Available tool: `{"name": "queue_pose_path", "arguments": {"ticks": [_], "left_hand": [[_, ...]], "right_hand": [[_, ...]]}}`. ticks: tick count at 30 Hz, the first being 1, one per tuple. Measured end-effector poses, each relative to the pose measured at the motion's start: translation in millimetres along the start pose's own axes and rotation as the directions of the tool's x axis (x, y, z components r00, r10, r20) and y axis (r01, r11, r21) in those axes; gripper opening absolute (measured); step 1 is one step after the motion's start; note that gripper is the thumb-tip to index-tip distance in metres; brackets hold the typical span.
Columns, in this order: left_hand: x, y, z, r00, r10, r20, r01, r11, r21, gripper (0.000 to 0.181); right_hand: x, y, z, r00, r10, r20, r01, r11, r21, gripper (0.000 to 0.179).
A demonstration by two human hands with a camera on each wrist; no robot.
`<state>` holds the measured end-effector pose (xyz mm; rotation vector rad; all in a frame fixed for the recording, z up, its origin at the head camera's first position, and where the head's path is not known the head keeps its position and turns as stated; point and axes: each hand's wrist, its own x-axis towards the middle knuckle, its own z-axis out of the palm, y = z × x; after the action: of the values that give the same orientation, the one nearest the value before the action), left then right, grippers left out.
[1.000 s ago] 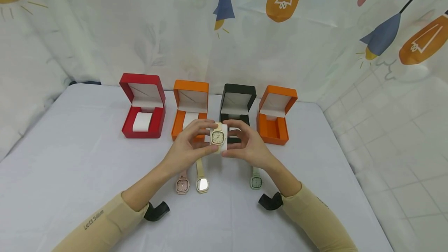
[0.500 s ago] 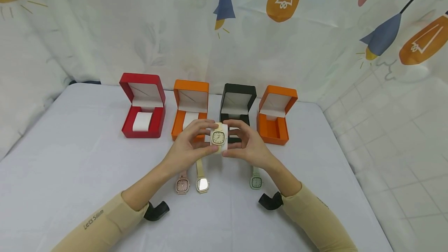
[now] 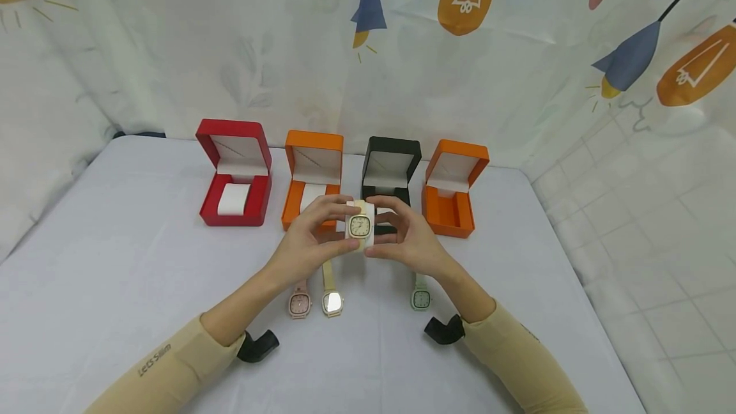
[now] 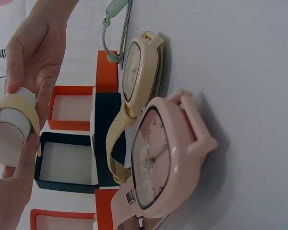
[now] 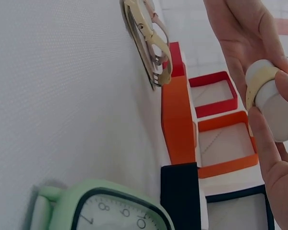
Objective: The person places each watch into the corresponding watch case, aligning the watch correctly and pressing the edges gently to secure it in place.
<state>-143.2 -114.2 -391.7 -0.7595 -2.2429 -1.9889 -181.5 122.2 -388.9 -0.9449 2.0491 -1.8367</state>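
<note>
A cream-yellow wristwatch (image 3: 360, 227) is strapped round a white watch cushion (image 5: 278, 114), held up in front of the boxes with its dial toward the head camera. My left hand (image 3: 310, 235) pinches the watch from the left, thumb below and forefinger above at the strap. From the right, the thumb and fingers of my right hand (image 3: 411, 238) grip the cushion's end. On the table below lie a pink watch (image 3: 299, 304), another cream-yellow watch (image 3: 332, 303) and a pale green watch (image 3: 421, 299). The strap's tail shows in both wrist views.
Along the back stand a red box (image 3: 209, 209), an orange box (image 3: 292, 206), a black box (image 3: 393, 145) and a second orange box (image 3: 448, 230), lids raised. White cushions sit in the red and left orange boxes; the right orange one shows a bare orange inside.
The watch and cushion have shifted very slightly to the right, and my left forefinger reaches a little further over the strap. The boxes and the watches on the table stay put.
</note>
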Motion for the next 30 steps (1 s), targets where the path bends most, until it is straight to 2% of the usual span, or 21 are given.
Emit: {"name": "queue_pose_path", "arguments": {"ticks": [10,16,21,30], "left_hand": [[0.4,-1.0,-0.6,1.000,-0.028,0.013,0.028,1.000,0.000,0.052],[0.7,-2.4,-1.6,0.999,-0.022,0.027,0.022,1.000,0.004,0.052],[0.7,-4.3,-3.3,0.999,-0.027,0.028,0.026,0.999,0.027,0.046],[-1.8,-6.0,-4.5,0.993,-0.103,0.057,0.097,0.990,0.104,0.039]], "right_hand": [[-0.7,3.1,-1.3,1.000,0.014,0.001,-0.014,1.000,-0.009,0.077],[-3.4,5.0,-7.7,1.000,0.021,-0.001,-0.021,1.000,-0.009,0.078],[-5.9,8.8,-21.2,0.999,0.037,-0.036,-0.038,0.999,-0.027,0.077],[-8.4,9.5,-56.1,0.988,0.107,-0.113,-0.114,0.992,-0.051,0.074]]}}
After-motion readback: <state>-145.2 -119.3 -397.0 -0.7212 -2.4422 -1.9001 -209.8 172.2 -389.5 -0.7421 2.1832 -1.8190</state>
